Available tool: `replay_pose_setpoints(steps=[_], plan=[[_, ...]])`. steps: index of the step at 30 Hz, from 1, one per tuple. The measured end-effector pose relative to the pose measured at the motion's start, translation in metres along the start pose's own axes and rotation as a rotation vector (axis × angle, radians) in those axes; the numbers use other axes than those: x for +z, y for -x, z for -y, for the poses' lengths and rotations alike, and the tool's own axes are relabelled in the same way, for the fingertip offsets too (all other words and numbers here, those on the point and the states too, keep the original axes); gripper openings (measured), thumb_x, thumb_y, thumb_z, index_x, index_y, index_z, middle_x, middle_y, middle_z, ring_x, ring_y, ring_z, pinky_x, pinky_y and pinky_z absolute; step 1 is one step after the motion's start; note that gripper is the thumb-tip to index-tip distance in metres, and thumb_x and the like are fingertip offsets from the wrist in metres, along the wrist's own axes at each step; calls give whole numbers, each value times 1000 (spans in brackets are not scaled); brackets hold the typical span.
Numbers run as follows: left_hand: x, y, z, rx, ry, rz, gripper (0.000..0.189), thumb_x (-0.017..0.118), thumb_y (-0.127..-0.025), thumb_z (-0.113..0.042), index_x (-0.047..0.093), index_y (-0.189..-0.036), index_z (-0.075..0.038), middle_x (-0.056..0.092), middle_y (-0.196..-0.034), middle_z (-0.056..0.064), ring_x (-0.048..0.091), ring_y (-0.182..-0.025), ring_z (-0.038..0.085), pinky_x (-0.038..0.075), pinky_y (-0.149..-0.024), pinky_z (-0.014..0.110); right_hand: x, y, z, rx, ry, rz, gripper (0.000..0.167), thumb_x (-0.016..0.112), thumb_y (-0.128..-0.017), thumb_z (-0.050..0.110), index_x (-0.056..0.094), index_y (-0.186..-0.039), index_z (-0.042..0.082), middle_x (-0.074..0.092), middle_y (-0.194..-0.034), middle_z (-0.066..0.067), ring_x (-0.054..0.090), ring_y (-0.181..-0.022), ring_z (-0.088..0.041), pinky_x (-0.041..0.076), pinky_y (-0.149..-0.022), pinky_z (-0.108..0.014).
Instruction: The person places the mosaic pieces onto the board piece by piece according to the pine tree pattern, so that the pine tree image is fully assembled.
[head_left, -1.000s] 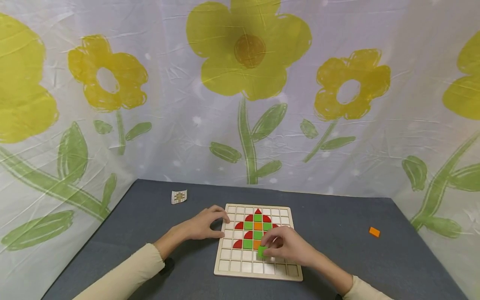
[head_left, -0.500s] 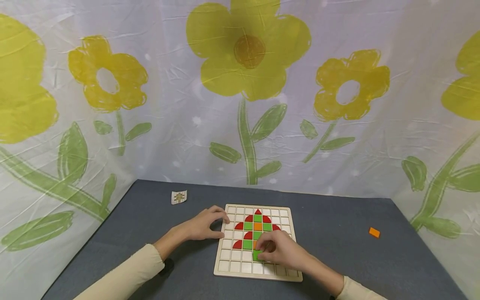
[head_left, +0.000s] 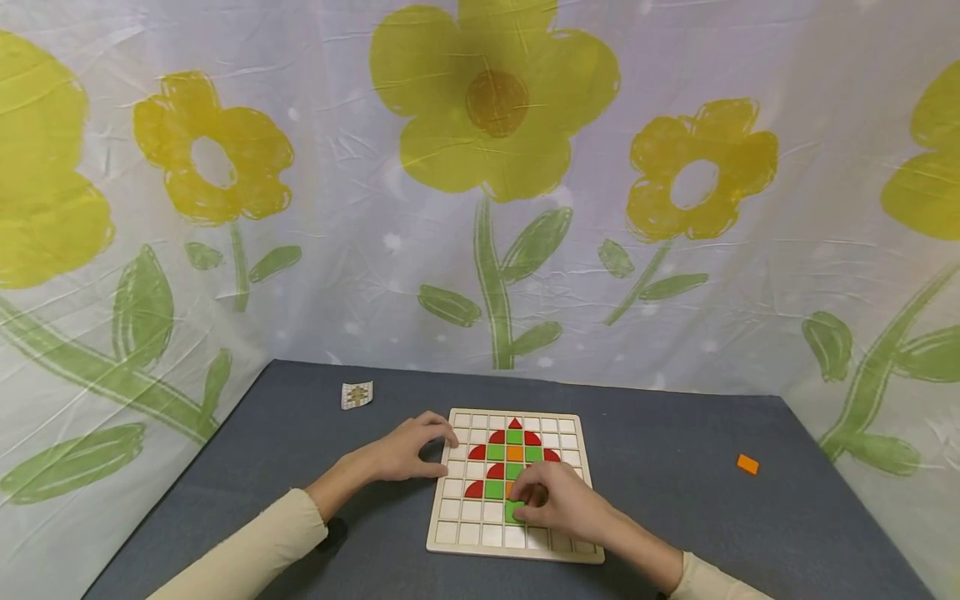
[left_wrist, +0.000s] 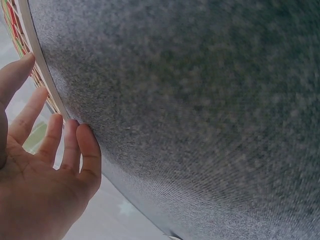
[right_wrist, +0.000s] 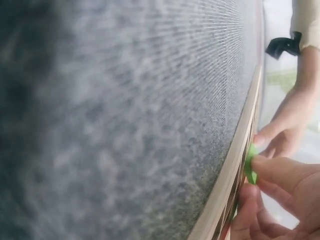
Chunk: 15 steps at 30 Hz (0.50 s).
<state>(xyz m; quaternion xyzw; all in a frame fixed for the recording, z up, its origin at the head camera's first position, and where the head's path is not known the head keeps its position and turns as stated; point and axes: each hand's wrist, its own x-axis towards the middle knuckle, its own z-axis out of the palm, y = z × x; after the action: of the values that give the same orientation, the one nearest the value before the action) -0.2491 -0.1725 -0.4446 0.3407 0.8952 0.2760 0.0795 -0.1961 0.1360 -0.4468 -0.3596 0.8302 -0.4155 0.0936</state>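
A wooden grid board point(head_left: 517, 555) lies on the dark table, bearing red, green and orange tiles in a tree-like shape. My right hand point(head_left: 566, 500) pinches a green square tile point(head_left: 512, 512) between thumb and fingers, over the cell below the lower orange tile point(head_left: 510, 490). In the right wrist view the green tile point(right_wrist: 250, 165) stands tilted against the board's face, thumb on one side. My left hand point(head_left: 408, 447) touches the board's left edge with relaxed, spread fingers, as the left wrist view also shows. Part of the pattern hides behind my right hand.
A loose orange tile point(head_left: 747, 464) lies far to the right on the table point(head_left: 667, 450). Towards the back left is a small pattern card point(head_left: 357, 395). A flower-printed cloth point(head_left: 337, 250) rises behind the table.
My right hand has moved slightly left and down with the green tile, which now lines up with the column under the orange tile. The left hand stays at the board's edge.
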Motion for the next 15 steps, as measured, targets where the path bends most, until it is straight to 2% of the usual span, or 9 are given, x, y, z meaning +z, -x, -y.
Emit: replay_pose_setpoints(steps=[9,15], plan=[[1,-1,0,-5,0,3,31,79,-92,-21,66,-119,-13,48,-135,14,45,-126,40,36,-101,62,-2,2,1,-1,11,-7,11,82,-86,5,75,-92,11,66,-84,8,62,-72,-6,53,-68,-26],[0,0,1,11,9,6,31,77,-93,-21,66,-120,-10,48,-136,16,45,-127,40,36,-101,62,-12,9,-3,-6,-5,-8,11,79,-87,2,75,-95,10,67,-86,5,62,-74,-10,53,-67,-28]])
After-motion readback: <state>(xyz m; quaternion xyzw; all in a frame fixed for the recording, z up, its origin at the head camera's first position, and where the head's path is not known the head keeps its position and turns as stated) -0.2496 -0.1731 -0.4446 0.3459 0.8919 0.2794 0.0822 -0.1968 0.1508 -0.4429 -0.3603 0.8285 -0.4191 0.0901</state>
